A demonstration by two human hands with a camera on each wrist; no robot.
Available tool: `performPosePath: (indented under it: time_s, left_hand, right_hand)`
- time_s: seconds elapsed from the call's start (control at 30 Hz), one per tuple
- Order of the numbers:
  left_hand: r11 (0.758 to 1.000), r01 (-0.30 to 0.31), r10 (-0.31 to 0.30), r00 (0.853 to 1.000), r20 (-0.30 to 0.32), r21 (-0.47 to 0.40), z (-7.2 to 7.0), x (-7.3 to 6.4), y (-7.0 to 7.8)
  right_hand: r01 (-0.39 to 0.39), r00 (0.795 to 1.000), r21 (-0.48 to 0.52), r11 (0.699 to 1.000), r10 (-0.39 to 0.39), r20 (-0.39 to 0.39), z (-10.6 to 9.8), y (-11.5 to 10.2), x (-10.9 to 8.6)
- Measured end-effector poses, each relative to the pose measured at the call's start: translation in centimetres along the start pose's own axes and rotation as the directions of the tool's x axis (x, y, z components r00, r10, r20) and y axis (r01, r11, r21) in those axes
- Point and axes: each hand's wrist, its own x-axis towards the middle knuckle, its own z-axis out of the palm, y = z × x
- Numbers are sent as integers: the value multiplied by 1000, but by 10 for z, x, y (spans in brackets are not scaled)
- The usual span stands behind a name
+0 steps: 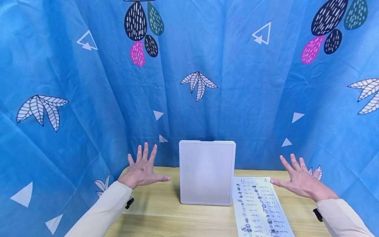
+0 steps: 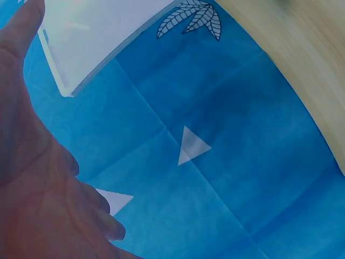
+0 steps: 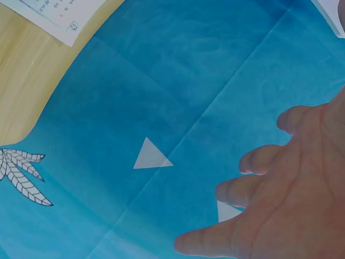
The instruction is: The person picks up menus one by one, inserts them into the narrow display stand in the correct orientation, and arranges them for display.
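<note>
Left grip (image 1: 143, 169) and right grip (image 1: 305, 181) hang raised at either side of the bench (image 1: 157, 214), fingers splayed wide, neither holding anything. Just off the right grip's thumb lies a menu sheet (image 1: 257, 210), flat, heading at the far end, seemingly so the person can read it. Between the grips, nearer the left and apart from both, a pale panel (image 1: 207, 172) stands upright, probably turned to be seen face-on; what props it is hidden. Behind hangs a blue patterned curtain (image 1: 248, 98).
</note>
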Motion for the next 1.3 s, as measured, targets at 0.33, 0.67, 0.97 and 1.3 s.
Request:
performPosePath:
  time_s: [0.33, 0.67, 0.97, 1.3]
  left_hand:
    - [1000, -20, 21, 998, 54, -13, 23, 3, 13]
    - [995, -34, 43, 994, 100, -94, 49, 3, 30]
    - [989, -100, 113, 986, 126, -109, 67, 1, 45]
    - [968, -188, 211, 968, 138, -167, 89, -5, 64]
  right_hand:
    - [-1, 1000, 2, 1000, 1, 15, 17, 6, 1]
    - [-22, 999, 43, 999, 21, 31, 42, 16, -1]
    - [-32, 999, 68, 997, 29, 46, 60, 20, -1]
    - [-34, 997, 91, 995, 28, 74, 79, 24, 1]
